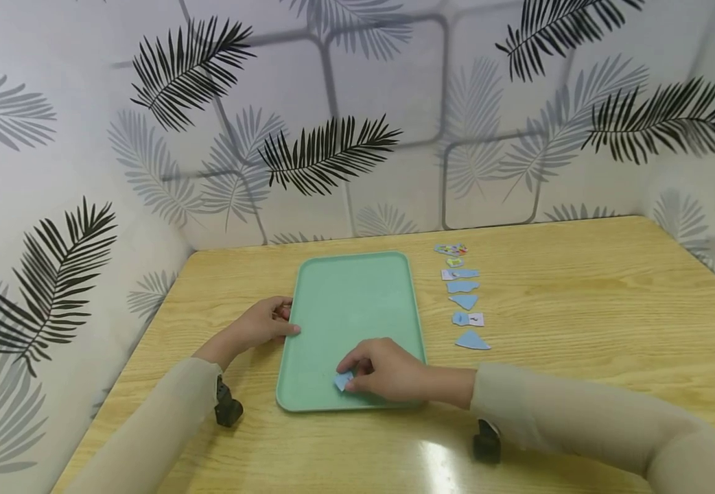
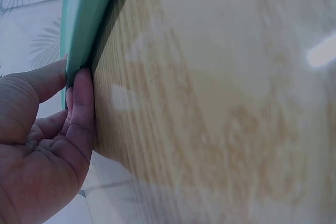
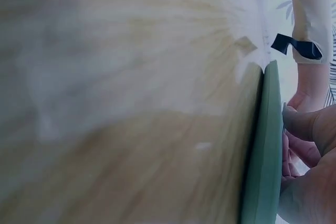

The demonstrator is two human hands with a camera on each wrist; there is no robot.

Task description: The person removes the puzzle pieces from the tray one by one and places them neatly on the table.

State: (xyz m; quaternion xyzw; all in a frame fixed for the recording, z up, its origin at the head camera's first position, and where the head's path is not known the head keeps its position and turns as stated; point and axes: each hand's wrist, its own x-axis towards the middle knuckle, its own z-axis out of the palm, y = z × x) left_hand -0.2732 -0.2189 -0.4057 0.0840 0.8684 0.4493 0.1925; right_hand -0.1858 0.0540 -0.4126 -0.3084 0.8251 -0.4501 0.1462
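A mint-green tray point(image 1: 357, 295) lies on the wooden table. At its left edge my left hand point(image 1: 265, 321) pinches the rim, thumb over the top and fingers against the outside and underside; the left wrist view shows this hand point(image 2: 52, 140) at the rim point(image 2: 86, 24) up close. Over the near part of the tray, my right hand point(image 1: 388, 370) pinches a small light-blue flat piece point(image 1: 343, 380) between thumb and fingers, close to the tray surface. In the right wrist view the right hand point(image 3: 310, 156) is partly hidden behind the tray's edge point(image 3: 265, 150).
Right of the tray, several flat cut pieces form a column, among them a blue triangle point(image 1: 472, 340), a blue-and-white piece point(image 1: 468, 319) and a colourful one point(image 1: 451, 249) at the far end. The wooden table point(image 1: 580, 295) meets leaf-patterned walls point(image 1: 394, 171) behind and at the sides.
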